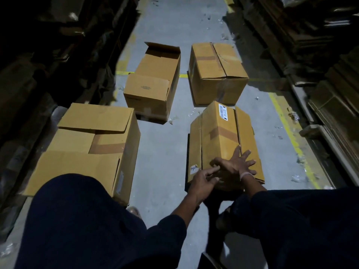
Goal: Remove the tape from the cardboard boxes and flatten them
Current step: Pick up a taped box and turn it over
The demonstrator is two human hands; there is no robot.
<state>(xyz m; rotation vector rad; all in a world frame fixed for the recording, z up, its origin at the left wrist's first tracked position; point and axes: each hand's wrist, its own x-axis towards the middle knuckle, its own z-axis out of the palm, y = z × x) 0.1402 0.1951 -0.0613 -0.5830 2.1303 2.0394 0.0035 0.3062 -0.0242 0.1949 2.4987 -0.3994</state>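
Cardboard box (223,136) at 5 o'clock on the floor (161,152), tape strip (223,133) across its top.
Right hand (238,165) flat, fingers splayed, pinning it; left hand (204,178) fingers loosely curled at near edge, holding nothing. Find tape end, peel low.
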